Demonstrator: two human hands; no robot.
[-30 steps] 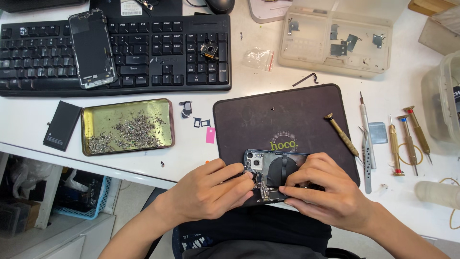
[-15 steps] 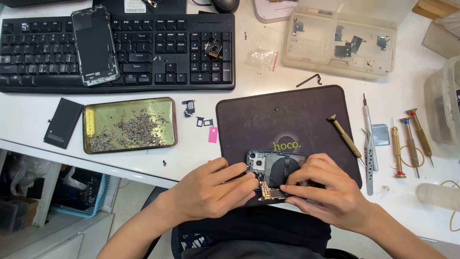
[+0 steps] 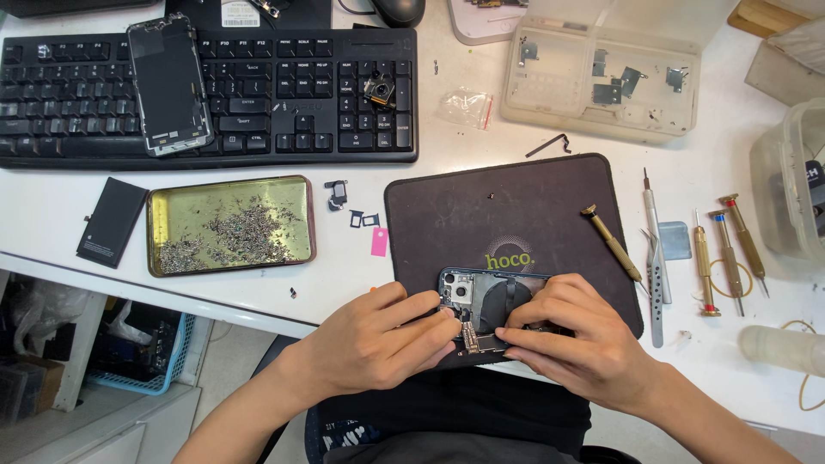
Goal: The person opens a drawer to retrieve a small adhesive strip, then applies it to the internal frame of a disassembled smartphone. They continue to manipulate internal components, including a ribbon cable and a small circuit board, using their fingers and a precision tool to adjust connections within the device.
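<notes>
Both hands are on the opened phone (image 3: 485,309) at the near edge of the dark mat (image 3: 507,215). The left hand (image 3: 374,344) has fingers pressed together on its lower part, and the right hand (image 3: 576,339) is curled over the right side, hiding whatever it pinches. White desk. At 10 o'clock one tin tray (image 3: 228,225) of screws, beyond it one keyboard (image 3: 284,94). At 3 o'clock four screwdrivers (image 3: 705,262), a bin cut off.

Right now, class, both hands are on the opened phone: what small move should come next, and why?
Probably lift the small part pinched at the phone's lower middle. The left hand and right hand meet fingertips there, the phone lies steady on the dark mat, and neither hand holds a screwdriver.
</notes>
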